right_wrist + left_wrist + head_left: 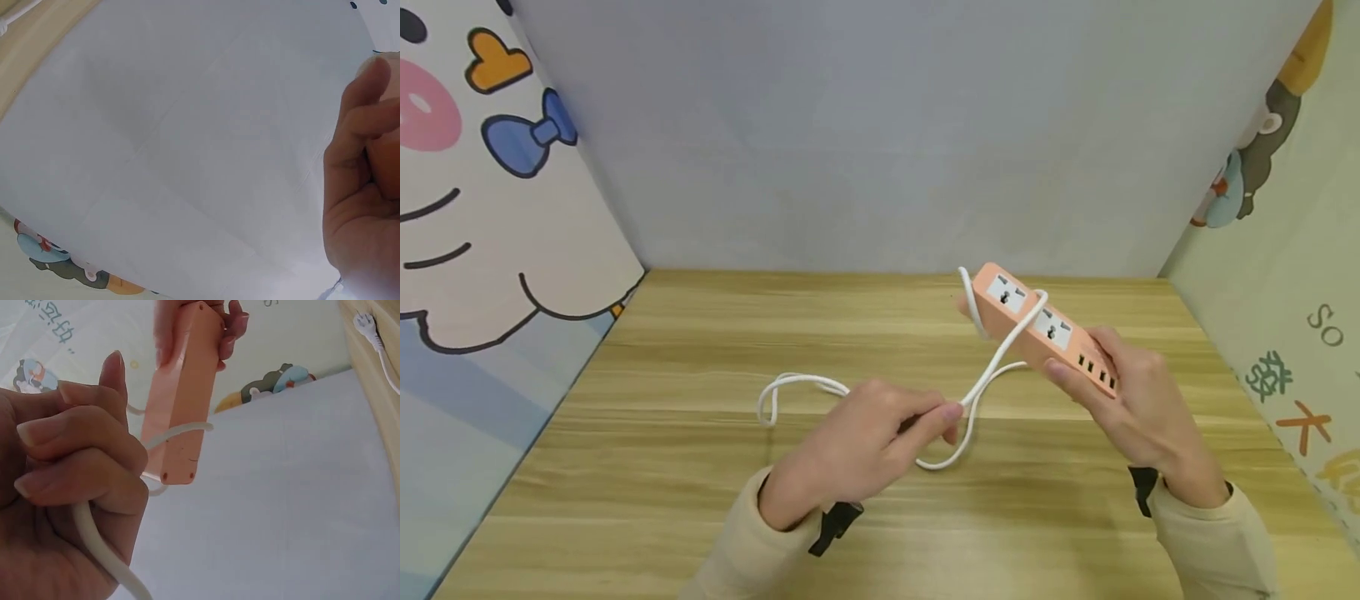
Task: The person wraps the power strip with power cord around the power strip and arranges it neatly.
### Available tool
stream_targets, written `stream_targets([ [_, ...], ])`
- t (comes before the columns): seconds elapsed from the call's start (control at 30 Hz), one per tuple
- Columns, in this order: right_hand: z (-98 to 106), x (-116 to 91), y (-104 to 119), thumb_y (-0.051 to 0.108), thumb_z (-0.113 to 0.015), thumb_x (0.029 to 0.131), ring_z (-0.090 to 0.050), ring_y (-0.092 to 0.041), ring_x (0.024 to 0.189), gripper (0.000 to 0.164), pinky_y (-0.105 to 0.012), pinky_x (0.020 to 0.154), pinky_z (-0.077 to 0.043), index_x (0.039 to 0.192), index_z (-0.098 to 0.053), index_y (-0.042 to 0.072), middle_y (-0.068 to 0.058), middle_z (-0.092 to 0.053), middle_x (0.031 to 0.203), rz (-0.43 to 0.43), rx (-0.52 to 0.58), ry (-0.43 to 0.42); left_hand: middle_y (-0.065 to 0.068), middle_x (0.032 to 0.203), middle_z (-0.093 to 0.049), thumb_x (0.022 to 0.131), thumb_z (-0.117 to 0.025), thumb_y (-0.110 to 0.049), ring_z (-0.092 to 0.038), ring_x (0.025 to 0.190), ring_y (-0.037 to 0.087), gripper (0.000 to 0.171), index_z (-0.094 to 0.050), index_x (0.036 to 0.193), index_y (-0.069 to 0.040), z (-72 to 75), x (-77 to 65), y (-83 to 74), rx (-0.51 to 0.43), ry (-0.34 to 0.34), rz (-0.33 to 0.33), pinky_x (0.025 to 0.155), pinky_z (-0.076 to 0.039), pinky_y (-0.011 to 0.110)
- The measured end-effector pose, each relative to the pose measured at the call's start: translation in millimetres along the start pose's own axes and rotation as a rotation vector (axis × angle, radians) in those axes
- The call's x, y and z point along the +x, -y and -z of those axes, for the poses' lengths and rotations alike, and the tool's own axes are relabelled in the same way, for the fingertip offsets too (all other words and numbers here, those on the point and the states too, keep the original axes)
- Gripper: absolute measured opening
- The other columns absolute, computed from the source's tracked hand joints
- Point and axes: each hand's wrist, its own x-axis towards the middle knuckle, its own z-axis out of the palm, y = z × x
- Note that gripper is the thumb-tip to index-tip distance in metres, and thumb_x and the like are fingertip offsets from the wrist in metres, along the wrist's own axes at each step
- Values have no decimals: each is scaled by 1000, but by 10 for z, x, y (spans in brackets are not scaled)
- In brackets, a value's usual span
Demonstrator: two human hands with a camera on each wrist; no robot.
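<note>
An orange power strip (1033,333) with two white socket faces and several USB ports is held up at a tilt over the table. My right hand (1138,400) grips its lower right end, thumb along the near side. A white cord (1003,354) loops around the strip's far half and runs taut to my left hand (872,446), which pinches it between thumb and fingers. In the left wrist view the cord (100,550) passes through the curled fingers, and the strip's underside (181,419) faces the camera. More cord curves below and left of the left hand.
A white plug (365,325) on the cord lies on the wooden table (700,500). A grey-white panel (880,142) stands behind the table. Cartoon-printed panels (467,208) flank it on the left and right.
</note>
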Motion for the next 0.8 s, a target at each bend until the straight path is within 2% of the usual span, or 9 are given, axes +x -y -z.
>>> stream_targets([
  [0.2,42,4,5,10,-75,87,-44,-5,50,26,-21,47,-38,111,-66,4,5,-54,68,36,37,-38,-9,61,-45,110,-45,-25,-35,50,1,32,-72,95,-15,38,43,132,-165,130,70,52,-35,19],
  [0.47,55,-26,21,5,-75,85,-49,-2,49,28,-19,46,-39,112,-68,5,8,-61,68,64,83,-52,0,71,-53,111,-42,-19,-50,56,5,31,-69,104,-8,27,68,320,-338,302,59,54,-48,23],
  [0.63,46,-23,19,1,-73,86,-53,0,47,25,-18,43,-41,110,-68,5,9,-64,66,66,144,-28,3,78,-55,111,-41,-16,-55,63,5,29,-69,108,-6,33,72,406,-383,381,71,60,-54,25],
  [0.8,44,-20,30,-3,-70,87,-56,-2,47,24,-19,43,-44,110,-68,4,1,-65,64,69,214,-12,3,81,-55,111,-39,-14,-55,67,5,29,-67,111,-5,53,61,452,-390,462,81,63,-54,24],
])
